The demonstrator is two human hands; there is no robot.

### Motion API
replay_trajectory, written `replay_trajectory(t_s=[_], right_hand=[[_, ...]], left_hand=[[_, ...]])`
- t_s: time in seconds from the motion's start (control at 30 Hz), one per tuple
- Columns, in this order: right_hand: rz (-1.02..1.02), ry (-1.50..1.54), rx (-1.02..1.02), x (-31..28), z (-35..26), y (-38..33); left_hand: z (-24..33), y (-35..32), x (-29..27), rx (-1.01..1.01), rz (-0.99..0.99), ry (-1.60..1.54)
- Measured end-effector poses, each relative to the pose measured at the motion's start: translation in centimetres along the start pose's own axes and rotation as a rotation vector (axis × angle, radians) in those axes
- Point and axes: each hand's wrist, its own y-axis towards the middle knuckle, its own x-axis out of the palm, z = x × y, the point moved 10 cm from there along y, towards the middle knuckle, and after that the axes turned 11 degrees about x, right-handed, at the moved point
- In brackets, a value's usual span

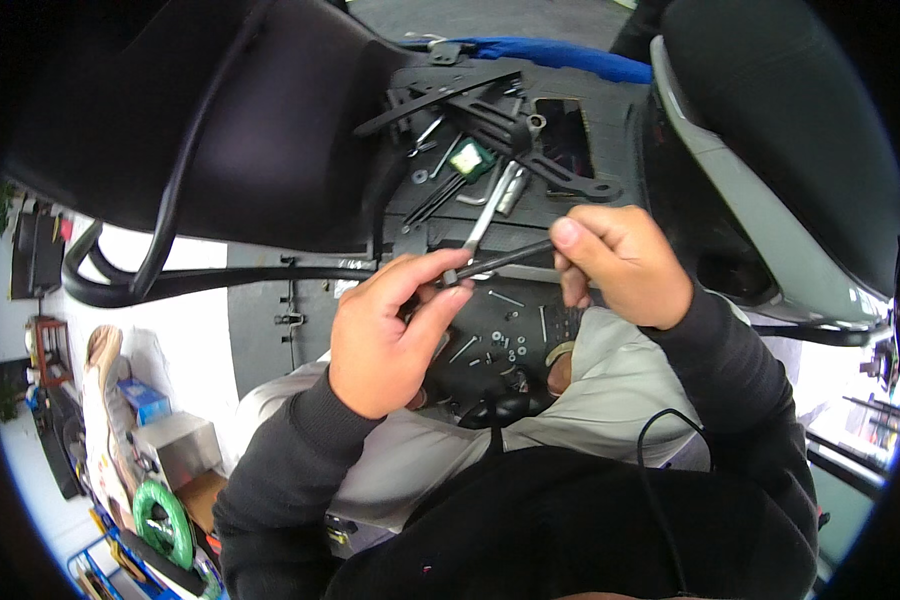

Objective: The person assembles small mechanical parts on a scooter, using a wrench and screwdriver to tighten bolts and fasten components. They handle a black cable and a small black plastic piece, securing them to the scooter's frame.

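A dark rod, which looks like a long bolt, spans the gap between my two hands. My left hand pinches its left end with thumb and forefinger, at a small grey hex-shaped piece; whether that is the bolt's head or a nut I cannot tell. The other end sits between the thumb and fingers of my right hand, which hide its tip. Just beyond the rod, a silver wrench lies on a dark footboard, beside black hex keys and a green-and-white box.
Black slotted metal brackets and a dark phone lie farther back. Loose bolts, nuts and washers are scattered on the floor between my legs. A black seat-like panel and a grey-edged panel flank the footboard.
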Motion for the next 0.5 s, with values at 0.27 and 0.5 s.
replay_trajectory(t_s=[0.27,0.5], right_hand=[[-0.182,0.117,-0.338,0.3,-1.8,-0.5],[-0.125,0.087,-0.182,-0.8,-0.5,0.2]], left_hand=[[0.2,-0.2,-0.6,-0.141,0.132,-0.039],[0.4,0.2,0.7,-0.094,0.077,-0.046]])
